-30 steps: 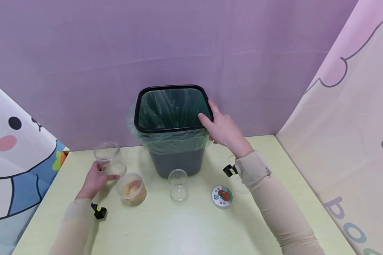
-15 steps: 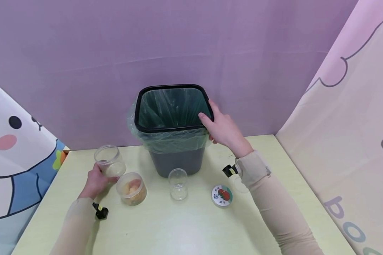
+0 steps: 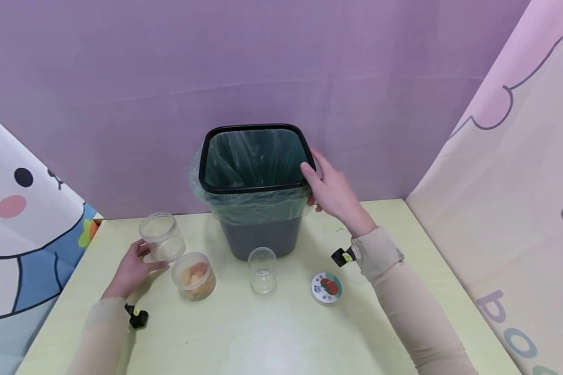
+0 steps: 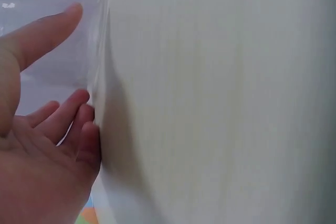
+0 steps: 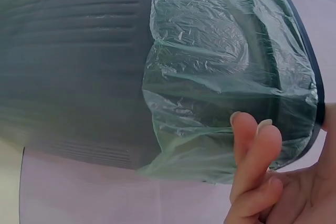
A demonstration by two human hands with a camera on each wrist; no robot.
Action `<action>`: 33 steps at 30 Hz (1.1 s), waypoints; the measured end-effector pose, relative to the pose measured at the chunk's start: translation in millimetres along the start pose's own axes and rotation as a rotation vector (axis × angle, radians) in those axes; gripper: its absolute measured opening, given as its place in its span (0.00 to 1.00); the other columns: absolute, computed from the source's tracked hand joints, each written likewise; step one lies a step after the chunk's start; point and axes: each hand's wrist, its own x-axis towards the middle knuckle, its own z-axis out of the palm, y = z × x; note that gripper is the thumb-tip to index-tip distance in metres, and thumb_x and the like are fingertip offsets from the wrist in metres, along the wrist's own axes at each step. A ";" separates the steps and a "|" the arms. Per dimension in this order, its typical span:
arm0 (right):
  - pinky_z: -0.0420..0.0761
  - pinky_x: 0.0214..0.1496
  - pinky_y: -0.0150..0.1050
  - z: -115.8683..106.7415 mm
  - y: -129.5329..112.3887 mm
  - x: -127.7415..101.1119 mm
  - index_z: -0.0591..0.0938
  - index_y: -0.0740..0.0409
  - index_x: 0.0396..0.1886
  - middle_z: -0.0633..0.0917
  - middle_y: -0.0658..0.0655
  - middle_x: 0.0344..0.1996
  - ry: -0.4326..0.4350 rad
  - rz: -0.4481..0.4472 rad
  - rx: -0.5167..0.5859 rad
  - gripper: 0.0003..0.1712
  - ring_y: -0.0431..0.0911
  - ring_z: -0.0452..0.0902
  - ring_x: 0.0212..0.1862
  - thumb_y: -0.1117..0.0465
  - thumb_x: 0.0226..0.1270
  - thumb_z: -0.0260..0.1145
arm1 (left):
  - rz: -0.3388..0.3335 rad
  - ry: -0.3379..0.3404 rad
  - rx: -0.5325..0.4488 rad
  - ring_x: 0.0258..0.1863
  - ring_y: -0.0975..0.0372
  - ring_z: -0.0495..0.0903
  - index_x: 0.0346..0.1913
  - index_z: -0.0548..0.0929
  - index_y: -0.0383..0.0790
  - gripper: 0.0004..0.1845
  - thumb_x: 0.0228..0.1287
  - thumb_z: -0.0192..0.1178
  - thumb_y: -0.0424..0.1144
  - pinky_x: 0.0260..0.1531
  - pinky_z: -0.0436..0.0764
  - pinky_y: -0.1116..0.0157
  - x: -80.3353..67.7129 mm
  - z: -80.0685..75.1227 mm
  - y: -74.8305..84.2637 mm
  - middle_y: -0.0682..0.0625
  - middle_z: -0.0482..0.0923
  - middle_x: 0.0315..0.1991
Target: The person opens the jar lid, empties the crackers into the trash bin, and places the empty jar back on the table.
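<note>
Right hand (image 3: 334, 191) grips bin (image 3: 255, 187) rim at its 3 o'clock, bin at table (image 3: 281, 333) 12 o'clock, light stiff plastic, slippery liner; left hand (image 3: 132, 268), fingers loosely spread, seems to touch empty jar (image 3: 161, 237), light, best held round its wall.

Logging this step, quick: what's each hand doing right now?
Left hand: fingers touching the empty clear jar, not clearly curled round it.
Right hand: thumb and fingers gripping the bin rim.
</note>
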 end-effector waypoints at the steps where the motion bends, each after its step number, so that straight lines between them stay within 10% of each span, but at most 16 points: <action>1: 0.81 0.27 0.46 -1.0 1.5 -1.9 0.51 0.40 0.80 0.84 0.57 0.21 0.002 -0.001 0.011 0.45 0.51 0.80 0.20 0.26 0.71 0.44 | -0.008 -0.008 -0.019 0.71 0.33 0.52 0.77 0.38 0.27 0.62 0.57 0.74 0.47 0.66 0.54 0.36 -3.1 -2.5 -0.9 0.25 0.49 0.73; 13: 0.78 0.28 0.46 -5.5 33.0 -30.8 0.57 0.48 0.78 0.85 0.55 0.25 0.017 -0.005 0.026 0.40 0.50 0.79 0.20 0.34 0.76 0.48 | -0.015 -0.058 0.023 0.60 0.44 0.73 0.74 0.57 0.30 0.44 0.68 0.63 0.53 0.58 0.73 0.48 -44.2 -15.0 -5.1 0.32 0.70 0.64; 20: 0.78 0.32 0.46 -0.1 65.5 -58.3 0.61 0.49 0.76 0.84 0.51 0.22 -0.012 0.025 -0.008 0.37 0.49 0.79 0.20 0.39 0.75 0.55 | 0.055 -0.097 0.004 0.52 0.53 0.79 0.67 0.68 0.31 0.35 0.65 0.68 0.46 0.44 0.78 0.69 -60.6 1.7 8.1 0.37 0.77 0.57; 33: 0.77 0.23 0.38 41.8 107.3 -101.0 0.71 0.56 0.68 0.82 0.48 0.20 -0.067 -0.001 -0.016 0.28 0.47 0.77 0.19 0.51 0.74 0.62 | 0.266 -0.125 -0.100 0.54 0.56 0.74 0.71 0.66 0.36 0.43 0.53 0.76 0.38 0.46 0.78 0.63 -77.7 45.5 33.6 0.38 0.74 0.62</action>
